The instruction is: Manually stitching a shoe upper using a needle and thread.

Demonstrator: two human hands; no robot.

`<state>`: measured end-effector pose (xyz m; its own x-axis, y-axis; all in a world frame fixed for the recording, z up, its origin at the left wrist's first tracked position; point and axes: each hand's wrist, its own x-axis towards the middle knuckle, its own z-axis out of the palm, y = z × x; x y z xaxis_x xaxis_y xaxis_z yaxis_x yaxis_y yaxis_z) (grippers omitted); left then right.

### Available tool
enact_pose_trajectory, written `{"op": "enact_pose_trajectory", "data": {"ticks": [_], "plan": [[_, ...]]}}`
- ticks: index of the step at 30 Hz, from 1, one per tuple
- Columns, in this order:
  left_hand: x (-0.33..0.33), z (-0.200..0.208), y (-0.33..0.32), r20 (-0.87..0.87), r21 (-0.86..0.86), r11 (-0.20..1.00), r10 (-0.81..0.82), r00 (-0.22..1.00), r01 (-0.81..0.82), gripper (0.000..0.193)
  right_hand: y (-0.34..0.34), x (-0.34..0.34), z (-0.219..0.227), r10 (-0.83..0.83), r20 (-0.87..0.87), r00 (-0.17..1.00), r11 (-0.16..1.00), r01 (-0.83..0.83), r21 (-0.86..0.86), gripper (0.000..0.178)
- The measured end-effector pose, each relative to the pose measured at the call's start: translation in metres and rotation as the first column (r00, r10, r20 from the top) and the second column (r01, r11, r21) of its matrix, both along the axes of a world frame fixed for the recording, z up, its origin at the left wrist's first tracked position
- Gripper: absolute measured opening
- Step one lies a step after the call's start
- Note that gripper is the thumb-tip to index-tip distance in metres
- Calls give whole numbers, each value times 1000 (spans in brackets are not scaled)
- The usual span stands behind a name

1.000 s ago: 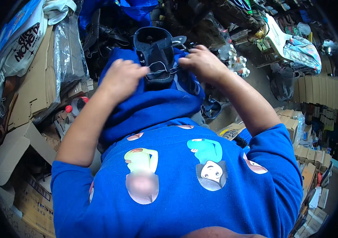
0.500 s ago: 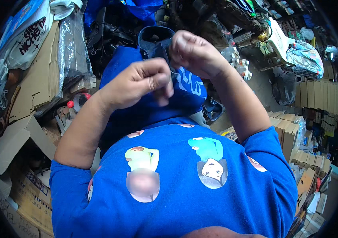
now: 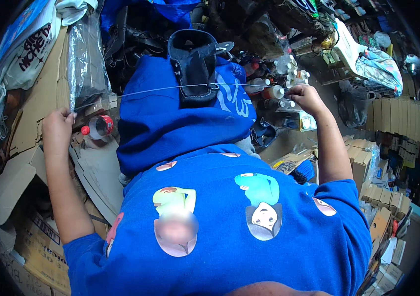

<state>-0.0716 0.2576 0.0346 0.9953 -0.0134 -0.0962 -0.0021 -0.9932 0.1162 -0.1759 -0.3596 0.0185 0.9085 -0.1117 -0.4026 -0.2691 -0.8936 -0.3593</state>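
Observation:
A pale thread (image 3: 151,90) runs taut from side to side across my lap. My left hand (image 3: 58,129) pinches one end, out above the cardboard on the left. At the other end my right hand (image 3: 309,101) is closed in a pinch near the plastic bottles. Between them, a black leather shoe upper (image 3: 194,69) with an open top and a side strap rests on the blue cloth (image 3: 170,130) over my lap. The thread crosses its near part and meets a small loop at its right edge. No needle can be made out.
Several plastic bottles (image 3: 273,92) stand to the right, and a red-capped bottle (image 3: 100,127) lies at left. Cardboard sheets (image 3: 54,84) and an open carton (image 3: 10,185) fill the left side. Another black leather piece (image 3: 264,135) lies beside my lap.
My hands were close together over my lap; they have spread far apart to the left and right. The thread now shows stretched between them, and the shoe upper is uncovered.

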Motion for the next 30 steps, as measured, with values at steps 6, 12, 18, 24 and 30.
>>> {"op": "enact_pose_trajectory", "data": {"ticks": [6, 12, 18, 24, 30], "plan": [[-8, 30, 10, 32, 3, 994, 107, 994, -107, 19, -1, 2, 1, 39, -52, 998, 999, -39, -5, 17], [3, 36, -77, -15, -523, 781, -408, 913, 341, 33, 82, 31, 23, -9, -69, 998, 846, 44, 532, 15], [23, -3, -217, 221, -580, 393, -768, 601, 714, 38, 153, 86, 16, 245, 333, 911, 855, -365, 369, 16], [43, -17, -245, 44, -590, 442, -818, 573, 676, 26, 151, 88, 6, 298, 308, 904, 827, -405, 390, 19], [51, -26, -247, -18, -673, 407, -844, 536, 618, 17, 146, 83, 0, 336, 284, 898, 826, -426, 370, 17]]}}
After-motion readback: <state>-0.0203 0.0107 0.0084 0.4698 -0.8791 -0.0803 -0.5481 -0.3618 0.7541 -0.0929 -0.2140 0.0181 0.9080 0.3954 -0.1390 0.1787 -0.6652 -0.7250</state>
